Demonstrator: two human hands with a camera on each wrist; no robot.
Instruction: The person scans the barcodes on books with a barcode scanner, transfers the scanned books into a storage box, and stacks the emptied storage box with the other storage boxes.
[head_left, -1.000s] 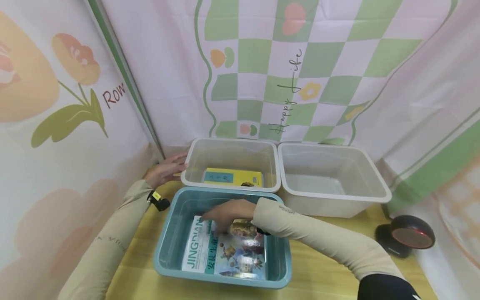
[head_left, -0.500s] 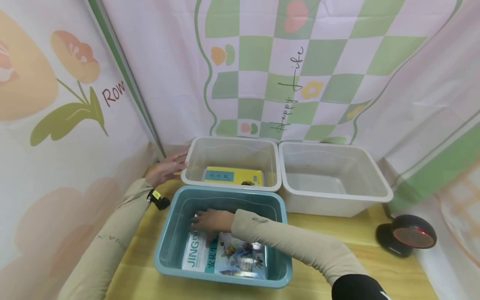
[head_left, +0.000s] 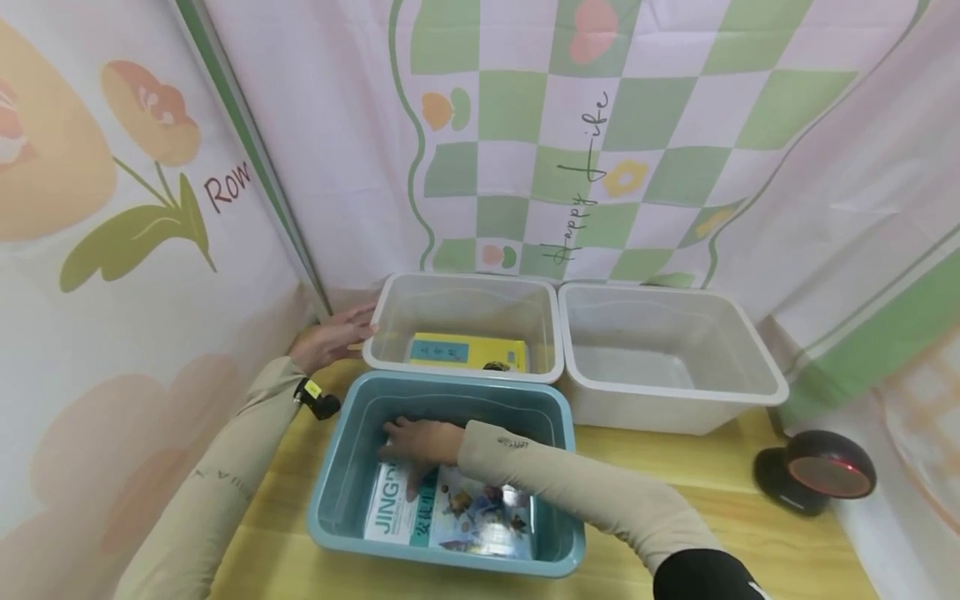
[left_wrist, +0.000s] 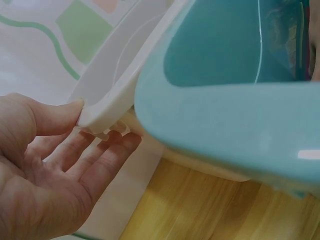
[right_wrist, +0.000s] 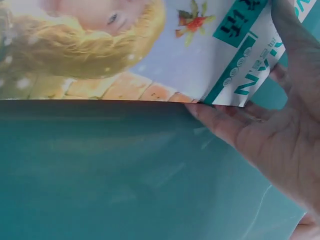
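Note:
Inside the teal bin [head_left: 446, 562] lies a picture book [head_left: 480, 517] with a white and green spine-side strip. My right hand [head_left: 420, 443] reaches into this bin and grips the book's far left corner. In the right wrist view the thumb lies over the cover [right_wrist: 105, 80], while the other fingers [right_wrist: 220, 122] go under the book's edge. My left hand [head_left: 330, 340] holds the left white bin [head_left: 465, 283] at its left end. In the left wrist view its thumb [left_wrist: 60, 117] is on the rim and its fingers reach underneath.
A yellow book [head_left: 491, 353] with a blue label lies in the left white bin. A second white bin [head_left: 675, 404] stands beside it on the right. A black round device [head_left: 828, 467] sits at the table's right side. Patterned curtains [head_left: 510, 108] close off the back and sides.
My right hand has moved left over the book to its far left corner and taken hold there. The left hand has stayed on the white bin's rim.

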